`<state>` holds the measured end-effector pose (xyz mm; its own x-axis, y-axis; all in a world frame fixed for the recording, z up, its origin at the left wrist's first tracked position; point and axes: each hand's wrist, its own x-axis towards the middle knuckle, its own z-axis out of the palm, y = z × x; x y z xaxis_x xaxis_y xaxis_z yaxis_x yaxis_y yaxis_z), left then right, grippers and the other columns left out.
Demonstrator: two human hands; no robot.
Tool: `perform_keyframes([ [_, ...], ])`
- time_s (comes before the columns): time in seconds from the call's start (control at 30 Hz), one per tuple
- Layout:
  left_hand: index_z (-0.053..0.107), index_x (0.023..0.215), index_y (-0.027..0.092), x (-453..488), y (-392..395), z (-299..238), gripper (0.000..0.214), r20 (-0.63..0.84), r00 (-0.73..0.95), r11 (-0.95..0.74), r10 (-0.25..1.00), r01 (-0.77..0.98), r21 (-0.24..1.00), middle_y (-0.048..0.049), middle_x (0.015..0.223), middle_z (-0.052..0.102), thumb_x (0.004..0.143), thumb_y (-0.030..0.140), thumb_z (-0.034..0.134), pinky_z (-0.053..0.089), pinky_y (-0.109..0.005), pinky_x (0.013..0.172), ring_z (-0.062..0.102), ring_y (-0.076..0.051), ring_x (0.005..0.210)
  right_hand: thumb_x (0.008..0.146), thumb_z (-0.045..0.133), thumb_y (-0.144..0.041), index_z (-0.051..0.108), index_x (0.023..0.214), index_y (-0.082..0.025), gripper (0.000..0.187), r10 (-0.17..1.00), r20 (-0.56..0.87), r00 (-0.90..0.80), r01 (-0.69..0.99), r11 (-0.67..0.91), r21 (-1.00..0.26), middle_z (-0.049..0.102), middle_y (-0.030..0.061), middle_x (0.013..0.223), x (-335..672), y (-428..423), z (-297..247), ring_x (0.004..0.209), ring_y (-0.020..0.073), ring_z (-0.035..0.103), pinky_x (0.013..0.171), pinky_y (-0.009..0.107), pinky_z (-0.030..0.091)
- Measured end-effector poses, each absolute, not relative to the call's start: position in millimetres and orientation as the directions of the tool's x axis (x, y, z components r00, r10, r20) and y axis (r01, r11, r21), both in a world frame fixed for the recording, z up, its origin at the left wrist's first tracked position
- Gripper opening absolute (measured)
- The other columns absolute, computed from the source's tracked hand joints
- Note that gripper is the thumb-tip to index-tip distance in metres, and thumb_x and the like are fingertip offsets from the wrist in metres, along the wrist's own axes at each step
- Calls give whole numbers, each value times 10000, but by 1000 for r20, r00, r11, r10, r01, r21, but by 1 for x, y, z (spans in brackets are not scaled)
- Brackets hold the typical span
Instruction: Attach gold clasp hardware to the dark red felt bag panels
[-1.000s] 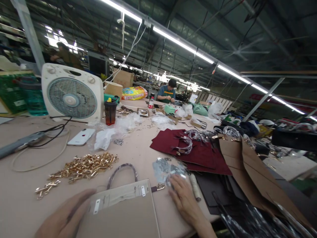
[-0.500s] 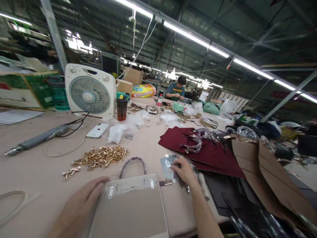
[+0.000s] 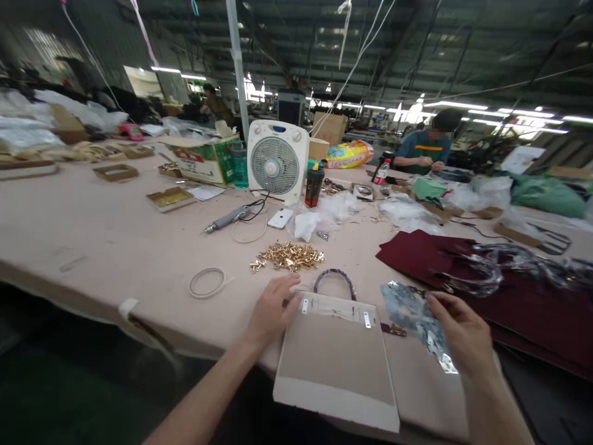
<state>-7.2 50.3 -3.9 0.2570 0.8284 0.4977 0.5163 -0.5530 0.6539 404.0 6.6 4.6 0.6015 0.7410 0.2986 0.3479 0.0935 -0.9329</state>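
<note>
A flat beige bag panel lies at the table's front edge, its lower end reaching past it. Two small silver metal plates sit near its top, a dark wrapped handle arches beyond, and a strap with a gold clasp sticks out right. At the panel's upper left edge is my left hand, open, thumb against the edge. My right hand is over a pile of silver metal plates, thumb and fingers pinched together; what they hold, if anything, is hidden.
Gold clasps lie heaped beyond the panel. Farther back are an electric screwdriver, a phone, a box fan and a drink cup. Dark red bag pieces lie right. A co-worker sits across the table.
The head view has swung left, showing more of the table's left side. My left hand stays at the panel's upper left; my right hand remains at the metal plates, fingers still pinched.
</note>
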Motion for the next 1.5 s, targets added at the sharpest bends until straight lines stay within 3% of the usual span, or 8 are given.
perform_keyframes([
  [0.07,631,1304,214,5,42,1,309,570,312,-638,760,528,561,-96,1379,675,1003,275,597,474,-466,1152,573,-249,1317,736,859,-571,773,980,-202,450,873,246,421,323,109,-940,743,59,894,373,0,16,775,206,669,693,302,546],
  [0.13,620,1322,222,23,33,3,358,552,392,-670,736,540,510,-91,1388,672,971,279,657,468,-482,1158,557,-262,1333,827,804,-538,773,967,-210,358,958,203,205,345,123,-930,748,64,921,342,-2,26,835,221,678,745,319,550],
  [0.23,597,1375,214,51,24,0,563,451,444,-629,774,616,474,-105,1432,649,877,402,783,444,-579,1158,521,-339,1370,927,712,-497,762,974,-216,289,991,127,-40,383,132,-914,739,46,894,304,6,32,819,209,657,745,313,521],
  [0.37,592,1401,236,69,21,-10,682,380,384,-535,841,691,485,-95,1446,644,829,539,805,411,-626,1152,505,-377,1378,949,684,-448,740,941,-222,233,981,107,-164,430,169,-887,723,42,948,279,18,30,899,218,660,828,326,502],
  [0.47,600,1391,259,68,22,-12,667,381,358,-517,852,682,516,-70,1430,656,827,551,804,395,-584,1175,502,-345,1383,928,700,-428,747,862,-223,220,973,130,-192,469,207,-859,688,79,1168,273,23,26,1104,256,637,965,365,468],
  [0.57,616,1367,269,65,22,-11,658,393,346,-518,852,670,532,-62,1403,669,812,563,814,392,-552,1182,508,-327,1374,914,701,-421,756,827,-229,218,973,102,-205,496,193,-847,648,86,1236,268,27,24,1200,274,600,1044,393,424],
  [1.13,583,1386,286,64,23,-12,681,388,343,-514,855,651,558,-61,1395,669,799,509,845,388,-581,1172,500,-333,1371,908,681,-395,755,818,-228,204,980,118,-161,571,190,-798,656,79,1172,258,35,12,1091,252,636,985,387,454],
  [1.5,582,1408,265,60,23,-11,566,411,349,-536,842,619,574,-74,1417,659,901,458,743,406,-553,1176,508,-315,1372,901,703,-334,769,837,-229,139,972,152,-177,590,229,-774,678,81,1180,261,35,11,1103,253,652,955,370,486],
])
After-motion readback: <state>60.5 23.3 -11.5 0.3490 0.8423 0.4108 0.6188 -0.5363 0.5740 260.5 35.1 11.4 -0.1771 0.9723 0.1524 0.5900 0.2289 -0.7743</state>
